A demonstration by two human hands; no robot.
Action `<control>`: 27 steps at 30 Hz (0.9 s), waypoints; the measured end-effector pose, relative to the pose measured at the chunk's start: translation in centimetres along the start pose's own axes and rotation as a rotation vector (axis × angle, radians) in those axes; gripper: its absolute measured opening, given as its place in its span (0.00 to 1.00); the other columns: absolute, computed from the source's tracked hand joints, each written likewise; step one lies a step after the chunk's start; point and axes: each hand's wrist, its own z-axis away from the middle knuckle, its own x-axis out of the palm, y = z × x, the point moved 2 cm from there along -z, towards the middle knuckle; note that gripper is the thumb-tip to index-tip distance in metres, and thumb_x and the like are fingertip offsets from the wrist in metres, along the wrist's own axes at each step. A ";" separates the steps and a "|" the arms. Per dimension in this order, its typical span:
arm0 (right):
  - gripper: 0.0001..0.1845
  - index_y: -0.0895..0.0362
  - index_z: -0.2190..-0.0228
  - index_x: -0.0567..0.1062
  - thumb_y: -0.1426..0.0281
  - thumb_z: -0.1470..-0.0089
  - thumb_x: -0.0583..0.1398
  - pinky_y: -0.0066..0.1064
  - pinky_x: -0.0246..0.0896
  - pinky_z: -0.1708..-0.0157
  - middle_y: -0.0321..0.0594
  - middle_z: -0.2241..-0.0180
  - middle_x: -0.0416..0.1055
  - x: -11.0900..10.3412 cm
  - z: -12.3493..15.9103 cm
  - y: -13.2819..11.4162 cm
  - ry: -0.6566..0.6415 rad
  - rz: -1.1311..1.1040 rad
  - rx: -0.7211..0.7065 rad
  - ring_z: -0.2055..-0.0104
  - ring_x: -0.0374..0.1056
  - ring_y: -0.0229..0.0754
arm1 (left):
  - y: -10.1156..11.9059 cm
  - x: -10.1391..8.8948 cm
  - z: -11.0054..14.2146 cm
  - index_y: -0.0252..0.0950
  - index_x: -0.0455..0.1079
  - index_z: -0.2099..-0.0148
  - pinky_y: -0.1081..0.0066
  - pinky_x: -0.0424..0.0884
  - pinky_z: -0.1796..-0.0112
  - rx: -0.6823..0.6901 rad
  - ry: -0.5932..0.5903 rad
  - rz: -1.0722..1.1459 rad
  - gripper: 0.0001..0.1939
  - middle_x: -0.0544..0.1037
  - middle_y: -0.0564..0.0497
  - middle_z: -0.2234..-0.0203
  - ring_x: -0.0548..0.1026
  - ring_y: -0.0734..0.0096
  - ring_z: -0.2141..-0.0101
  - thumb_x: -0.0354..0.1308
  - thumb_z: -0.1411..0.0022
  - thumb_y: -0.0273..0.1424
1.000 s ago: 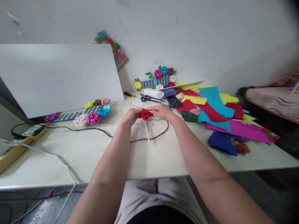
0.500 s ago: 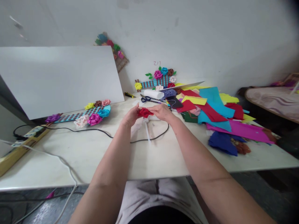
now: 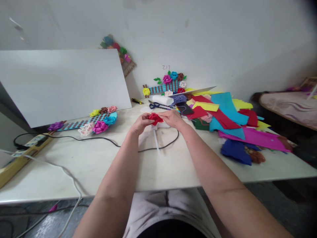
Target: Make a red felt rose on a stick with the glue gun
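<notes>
Between my two hands is a red paper flower (image 3: 155, 119), held a little above the table. My left hand (image 3: 142, 123) pinches its left side, thumb and fingers closed on the petals. My right hand (image 3: 171, 118) grips its right edge with the fingertips. Just below the flower lies a glue gun, mostly hidden by the hands, with a clear glue stick (image 3: 156, 140) jutting toward me. A black cord (image 3: 158, 149) curves around it on the table (image 3: 168, 168).
Scissors (image 3: 155, 105), a yellow cutter (image 3: 137, 101) and a white roll (image 3: 162, 99) lie behind my hands. Coloured paper (image 3: 225, 109) is heaped at the right. A flower-decorated guitar shape (image 3: 99, 121) rests at the left, near a power strip (image 3: 27, 152).
My left hand's fingers have curled in from a straighter pose to pinch the red flower. The flower has shifted slightly right and up and shows more of its petals.
</notes>
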 end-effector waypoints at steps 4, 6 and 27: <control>0.18 0.51 0.51 0.78 0.71 0.40 0.55 0.30 0.66 0.50 0.39 0.52 0.76 0.0 0.0 -0.1 0.026 0.024 -0.006 0.49 0.73 0.42 | -0.2 0.5 -0.2 0.33 0.73 0.67 0.67 0.69 0.66 0.078 0.055 -0.063 0.19 0.77 0.50 0.73 0.74 0.69 0.72 0.72 0.65 0.28; 0.18 0.50 0.51 0.78 0.70 0.40 0.55 0.30 0.66 0.51 0.38 0.53 0.77 0.1 0.0 -0.1 0.035 0.033 0.003 0.50 0.73 0.41 | -0.3 0.5 -0.4 0.33 0.72 0.68 0.68 0.68 0.67 0.118 0.076 -0.067 0.18 0.76 0.52 0.75 0.73 0.70 0.74 0.73 0.65 0.29; 0.19 0.52 0.48 0.75 0.70 0.40 0.55 0.31 0.65 0.49 0.39 0.50 0.75 0.0 0.2 -0.3 0.058 0.016 0.024 0.48 0.72 0.42 | -0.8 0.0 -0.7 0.33 0.73 0.71 0.69 0.66 0.69 0.181 0.123 -0.050 0.16 0.75 0.51 0.78 0.71 0.72 0.76 0.72 0.62 0.33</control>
